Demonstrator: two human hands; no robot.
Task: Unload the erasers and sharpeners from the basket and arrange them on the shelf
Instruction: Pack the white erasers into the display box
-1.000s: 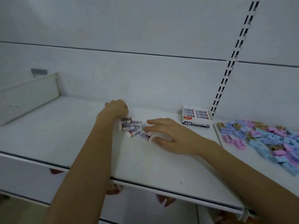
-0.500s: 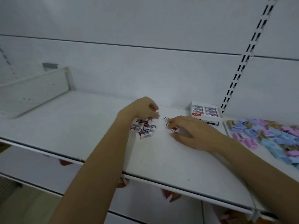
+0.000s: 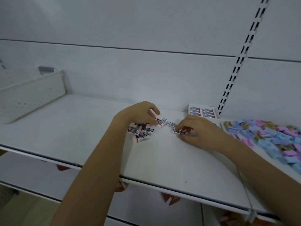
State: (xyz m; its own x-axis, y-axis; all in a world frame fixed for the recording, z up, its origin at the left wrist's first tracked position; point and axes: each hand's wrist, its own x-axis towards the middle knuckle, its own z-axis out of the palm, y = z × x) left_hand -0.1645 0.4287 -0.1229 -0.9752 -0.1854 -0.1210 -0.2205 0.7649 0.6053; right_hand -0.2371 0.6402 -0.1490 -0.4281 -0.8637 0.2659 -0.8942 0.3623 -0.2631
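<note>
White shelf [image 3: 78,128], erasers [image 3: 141,133] being arranged. One pinched in left hand [image 3: 138,115], another in right hand [image 3: 201,132]. Next, align them.

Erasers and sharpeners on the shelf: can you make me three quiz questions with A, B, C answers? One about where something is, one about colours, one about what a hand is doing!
1. Where is the sharpener pile?
A. right of the eraser box
B. left of the box
C. on the floor

2. What colours are in the pile?
A. red, green
B. all black
C. blue, pink, tan

3. What is the right hand doing?
A. lying flat
B. pinching an eraser
C. holding the box

Answers:
1 A: the pile lies on the shelf, past the box's right side.
2 C: those three colours show.
3 B: its fingers curl onto one small eraser.
</note>
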